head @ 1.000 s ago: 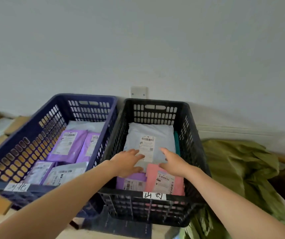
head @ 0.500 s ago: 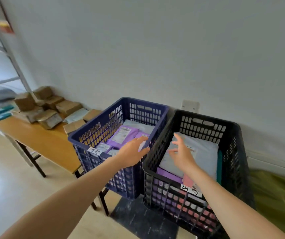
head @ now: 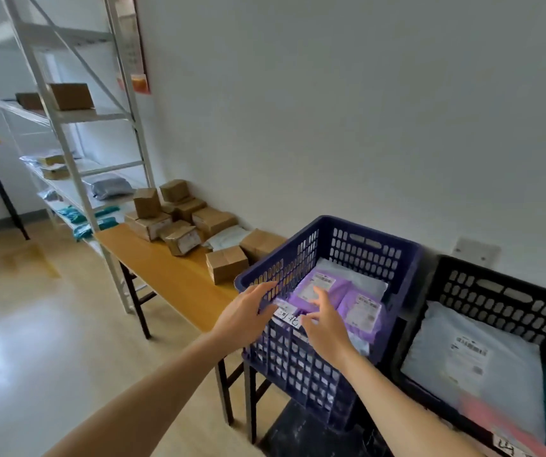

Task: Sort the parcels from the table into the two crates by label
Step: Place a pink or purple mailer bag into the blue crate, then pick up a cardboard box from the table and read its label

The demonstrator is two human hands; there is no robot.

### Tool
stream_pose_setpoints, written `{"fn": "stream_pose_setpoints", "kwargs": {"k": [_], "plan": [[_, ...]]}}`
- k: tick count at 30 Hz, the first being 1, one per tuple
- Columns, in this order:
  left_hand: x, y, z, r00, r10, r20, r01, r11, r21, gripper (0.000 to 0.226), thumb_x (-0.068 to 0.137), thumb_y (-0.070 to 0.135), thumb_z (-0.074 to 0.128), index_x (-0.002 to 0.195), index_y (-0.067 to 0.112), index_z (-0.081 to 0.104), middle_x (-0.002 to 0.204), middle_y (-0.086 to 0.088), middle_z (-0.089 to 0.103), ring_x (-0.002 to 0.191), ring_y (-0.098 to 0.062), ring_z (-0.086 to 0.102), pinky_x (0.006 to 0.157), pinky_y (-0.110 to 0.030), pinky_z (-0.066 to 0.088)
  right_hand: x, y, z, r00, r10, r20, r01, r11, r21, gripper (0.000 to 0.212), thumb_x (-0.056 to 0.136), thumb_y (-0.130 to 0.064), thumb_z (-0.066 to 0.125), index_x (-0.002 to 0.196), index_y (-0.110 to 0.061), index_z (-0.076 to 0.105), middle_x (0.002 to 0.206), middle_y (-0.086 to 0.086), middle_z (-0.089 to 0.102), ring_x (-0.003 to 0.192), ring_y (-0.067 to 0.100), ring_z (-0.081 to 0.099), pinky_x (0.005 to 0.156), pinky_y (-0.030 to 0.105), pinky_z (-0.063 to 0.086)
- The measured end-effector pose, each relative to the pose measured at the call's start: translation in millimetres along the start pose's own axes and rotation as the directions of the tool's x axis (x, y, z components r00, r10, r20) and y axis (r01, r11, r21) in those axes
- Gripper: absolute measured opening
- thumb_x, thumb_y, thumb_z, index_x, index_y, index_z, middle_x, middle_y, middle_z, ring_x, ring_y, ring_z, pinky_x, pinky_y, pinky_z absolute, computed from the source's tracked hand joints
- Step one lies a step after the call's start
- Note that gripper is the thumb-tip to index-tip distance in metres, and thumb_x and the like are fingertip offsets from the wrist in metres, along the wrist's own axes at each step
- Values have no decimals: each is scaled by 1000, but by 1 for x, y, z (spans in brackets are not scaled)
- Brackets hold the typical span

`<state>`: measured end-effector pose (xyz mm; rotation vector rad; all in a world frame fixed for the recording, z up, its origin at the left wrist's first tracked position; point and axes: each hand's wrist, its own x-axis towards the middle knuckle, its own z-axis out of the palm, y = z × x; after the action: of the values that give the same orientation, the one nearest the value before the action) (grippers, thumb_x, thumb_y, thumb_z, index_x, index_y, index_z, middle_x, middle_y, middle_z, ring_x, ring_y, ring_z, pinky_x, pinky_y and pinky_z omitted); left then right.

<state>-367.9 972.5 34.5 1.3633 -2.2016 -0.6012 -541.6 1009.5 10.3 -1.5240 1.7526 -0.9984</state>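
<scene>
Right hand (head: pixel 326 321) has crossed from the black crate (head: pixel 496 285) to the blue crate (head: pixel 373 234), beside left hand (head: pixel 248 311); both released, holding nothing. Purple parcels (head: pixel 324 291) lie inside; cardboard parcels (head: pixel 182 222) sit along the worktop's (head: pixel 166 268) wall edge.

shelving rack (head: pixel 93 115): left, by wall | wall socket (head: pixel 476 251) | red poster (head: pixel 132 47)

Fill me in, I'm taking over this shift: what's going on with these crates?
A person is sorting parcels. Both hands are empty: the left hand is at the blue crate's front corner, and the right hand hovers over its front rim. That crate holds purple parcels. The black crate beside it holds a pale parcel and a pink parcel. Several cardboard boxes wait on the wooden table.
</scene>
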Motion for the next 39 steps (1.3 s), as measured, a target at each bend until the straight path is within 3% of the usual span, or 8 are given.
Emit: {"fn": "stream_pose_setpoints", "kwargs": {"k": [4,9,14,18,24,29,35,39], "plan": [[9,-67,-47,998,-46,-30,45,999,-17,48,99,29,50,145,28,37,145,0,45,127,-16,47,101,-29,42,29,-32,60,1000,-11,-3,11,1000,-2,61,93,-9,46,149,-21,24,144,9,42,111,15,54,92,29,41],[25,-148,-97,997,-70,-29,70,998,-2,47,98,31,51,144,31,38,143,-2,46,128,-20,46,99,-29,39,65,-66,128,998,-17,-56,14,999,-52,55,95,-10,43,147,-19,28,138,5,46,102,11,55,83,28,44],[33,-220,-127,996,-73,44,74,997,-4,48,98,27,51,144,29,37,146,-1,45,130,-20,45,102,-32,40,88,-85,193,995,21,-94,-24,999,-37,52,95,-10,44,145,-18,32,132,3,47,99,11,55,86,35,51],[43,-262,-141,991,-122,55,122,993,-2,49,99,26,50,146,26,36,147,-4,43,132,-23,43,99,-31,39,102,-88,232,992,94,-85,-95,995,-9,53,95,-9,47,145,-18,32,134,5,47,102,12,53,86,31,52],[73,-309,-130,967,-197,164,211,974,-77,51,99,27,50,147,29,33,145,-6,44,122,-25,51,91,-35,47,138,-80,269,984,172,-52,-172,985,4,53,95,-9,49,145,-20,32,136,5,47,103,12,51,84,30,53],[118,-349,-113,924,-233,303,252,967,-26,57,99,31,51,150,28,26,149,-9,39,135,-25,39,97,-34,43,189,-61,289,971,235,-43,-233,971,46,54,96,-9,51,145,-21,32,137,4,47,104,11,51,82,27,54],[201,-384,-98,885,-281,370,281,958,56,56,99,32,49,150,26,26,147,-10,41,132,-25,43,92,-31,43,261,-34,303,947,318,-42,-313,944,102,53,97,-9,50,145,-20,32,138,5,47,105,11,50,66,14,47],[247,-392,-80,866,-288,410,275,957,92,55,99,33,49,149,28,27,146,-9,42,119,-25,53,83,-33,49,302,-18,308,925,375,-55,-365,921,139,52,97,-9,51,144,-20,32,137,5,48,104,11,50,73,18,49]]}}
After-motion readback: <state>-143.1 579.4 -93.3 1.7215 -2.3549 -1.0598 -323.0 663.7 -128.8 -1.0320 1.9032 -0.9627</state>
